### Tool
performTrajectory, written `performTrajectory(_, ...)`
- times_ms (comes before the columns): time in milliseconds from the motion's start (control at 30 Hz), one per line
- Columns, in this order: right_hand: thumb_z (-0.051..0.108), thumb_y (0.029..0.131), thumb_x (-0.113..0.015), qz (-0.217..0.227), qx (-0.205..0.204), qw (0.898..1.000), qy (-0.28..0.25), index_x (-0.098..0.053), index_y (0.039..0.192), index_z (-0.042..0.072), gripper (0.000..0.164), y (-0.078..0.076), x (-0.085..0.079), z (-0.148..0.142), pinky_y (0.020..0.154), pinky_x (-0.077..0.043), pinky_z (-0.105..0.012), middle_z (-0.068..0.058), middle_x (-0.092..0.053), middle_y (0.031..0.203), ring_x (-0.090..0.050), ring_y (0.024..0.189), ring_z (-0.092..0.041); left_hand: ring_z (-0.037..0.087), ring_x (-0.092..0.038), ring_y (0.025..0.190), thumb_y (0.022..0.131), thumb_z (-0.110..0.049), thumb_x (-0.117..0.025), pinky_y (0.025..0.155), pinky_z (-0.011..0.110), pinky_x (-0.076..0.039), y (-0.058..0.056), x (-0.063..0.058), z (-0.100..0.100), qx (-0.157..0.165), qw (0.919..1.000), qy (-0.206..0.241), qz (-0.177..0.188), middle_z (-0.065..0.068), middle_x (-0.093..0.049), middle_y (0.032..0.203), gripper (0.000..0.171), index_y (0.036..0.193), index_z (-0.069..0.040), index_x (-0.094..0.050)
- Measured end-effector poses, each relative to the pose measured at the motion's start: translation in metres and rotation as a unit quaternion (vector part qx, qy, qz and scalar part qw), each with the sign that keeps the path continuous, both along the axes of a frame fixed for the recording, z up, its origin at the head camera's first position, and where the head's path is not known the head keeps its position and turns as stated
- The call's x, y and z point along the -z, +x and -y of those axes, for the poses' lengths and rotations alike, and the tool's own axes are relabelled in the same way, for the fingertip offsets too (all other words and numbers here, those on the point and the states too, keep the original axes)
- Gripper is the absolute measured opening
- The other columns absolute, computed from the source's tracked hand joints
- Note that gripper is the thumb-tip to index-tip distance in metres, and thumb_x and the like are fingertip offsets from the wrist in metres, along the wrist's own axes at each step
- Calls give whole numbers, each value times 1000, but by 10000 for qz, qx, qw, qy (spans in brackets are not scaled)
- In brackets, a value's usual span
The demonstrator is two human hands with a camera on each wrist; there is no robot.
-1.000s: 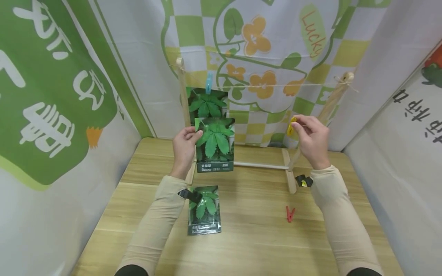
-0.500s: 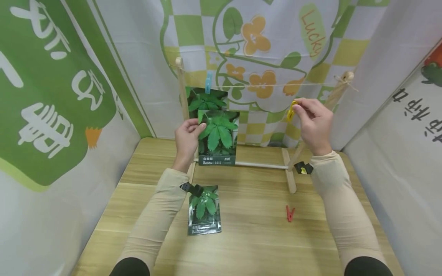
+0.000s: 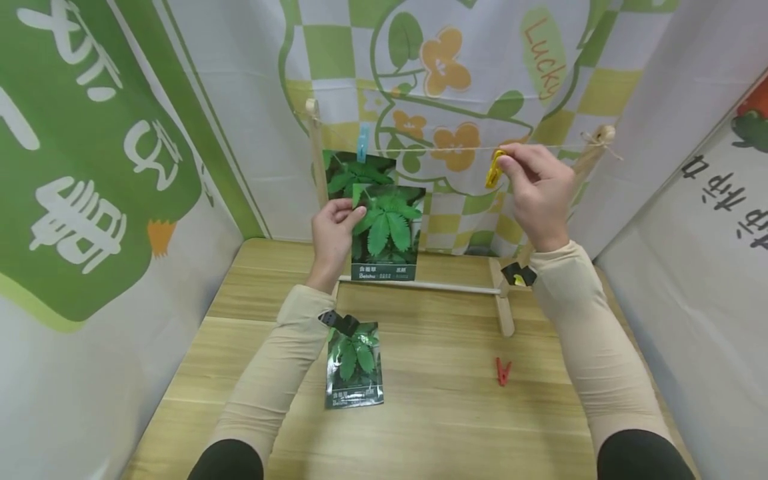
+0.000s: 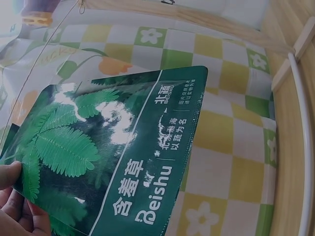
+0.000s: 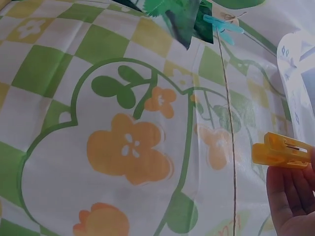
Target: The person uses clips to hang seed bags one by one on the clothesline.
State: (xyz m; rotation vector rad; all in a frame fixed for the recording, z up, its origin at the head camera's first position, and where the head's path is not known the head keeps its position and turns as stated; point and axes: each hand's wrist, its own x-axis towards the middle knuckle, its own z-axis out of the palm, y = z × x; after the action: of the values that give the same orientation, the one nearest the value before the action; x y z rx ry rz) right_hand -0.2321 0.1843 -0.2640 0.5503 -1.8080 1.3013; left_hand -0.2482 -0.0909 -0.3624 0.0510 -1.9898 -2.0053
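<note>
My left hand pinches the left edge of a green seed packet with a leaf picture, held upright in front of the frame. In the left wrist view the packet fills the middle, thumb on its front. My right hand pinches a yellow clothespin just below the string. The right wrist view shows the clothespin beside the string, apart from it. A second seed packet hangs from the string by a blue clothespin, partly hidden behind the held one.
A third seed packet lies on the wooden table, its top partly covered by the left wrist strap. A red clothespin lies to the right. The string runs between two wooden posts, joined low down by a white rod.
The left hand has carried its seed packet up and to the right. My right hand has raised the yellow clothespin toward the string and moved slightly left.
</note>
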Motion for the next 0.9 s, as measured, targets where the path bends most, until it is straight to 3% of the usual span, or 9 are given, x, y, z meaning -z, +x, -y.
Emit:
performTrajectory(100,3,87,-71,73,102,9999,101,-72,94,-11,16,-2,-5,4,71,-53,-14,-20,-72,89,-62,75,2,7,-63,85,89,-11,-71,77,18,-50,-1,-2,-4,-12,10000,-21,-14,24,-69,106,29,110,7,-63)
performTrajectory(167,4,88,-70,197,82,9998,62,-72,95,-10,16,-5,-9,7,71,-53,-15,-19,-71,89,-62,74,1,7,-63,85,89,-10,-71,77,18,-50,-1,-4,-7,-2,10000,12,-38,25,-69,107,29,110,7,-63)
performTrajectory(400,4,88,-69,320,-247,9985,-370,-73,92,-11,16,-23,-18,17,61,-49,-16,15,-67,78,-59,66,-2,7,-62,84,89,-9,-71,74,18,-49,-5,-9,-19,74,9999,98,-81,26,-68,105,29,110,8,-63)
performTrajectory(500,2,88,-69,232,-334,9983,-415,-72,92,-13,16,-31,-21,21,60,-49,-15,20,-65,77,-60,64,-2,11,-64,87,90,-10,-70,75,19,-49,-7,-10,-24,163,9998,59,-53,24,-69,106,29,112,7,-63)
performTrajectory(633,3,89,-68,268,-464,9977,-413,-72,92,-13,17,-39,-25,29,69,-54,-18,13,-66,79,-63,69,-3,17,-65,91,90,-11,-70,76,21,-48,-11,-10,-30,251,9997,31,-17,25,-69,108,29,112,6,-63)
performTrajectory(700,3,89,-68,319,-459,9978,-359,-72,92,-13,17,-43,-27,33,72,-55,-19,3,-69,80,-64,71,-3,19,-65,92,90,-12,-70,76,21,-48,-13,-10,-33,288,9996,29,-5,25,-69,108,29,113,5,-63)
performTrajectory(900,5,90,-68,747,-130,9970,-147,-73,95,-9,16,-51,-30,43,71,-53,-16,-21,-72,92,-62,70,-1,21,-66,96,91,-14,-70,79,24,-49,-18,-10,-40,363,9993,1,33,23,-70,108,30,114,3,-63)
